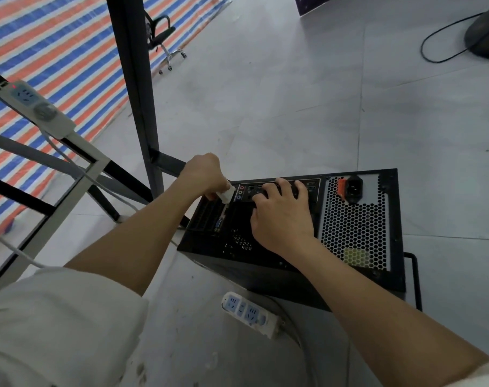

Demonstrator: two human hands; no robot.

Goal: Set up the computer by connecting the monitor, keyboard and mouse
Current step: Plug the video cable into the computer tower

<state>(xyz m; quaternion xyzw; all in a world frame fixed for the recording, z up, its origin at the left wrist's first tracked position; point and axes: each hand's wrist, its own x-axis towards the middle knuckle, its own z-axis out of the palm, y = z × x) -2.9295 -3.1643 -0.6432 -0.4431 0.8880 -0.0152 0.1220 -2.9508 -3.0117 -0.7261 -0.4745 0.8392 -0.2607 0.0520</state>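
At rear panel (277, 191), left hand (207, 174) grips white plug (227, 194) beside the ports; right hand (279, 213) rests there, fingers spread.

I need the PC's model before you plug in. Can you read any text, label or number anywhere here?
None readable.
PC case rear panel: no legible print.
Port markings by the right hand: too small and blurred.
Floor power strip: socket holes only.
Rail power strip: no text.
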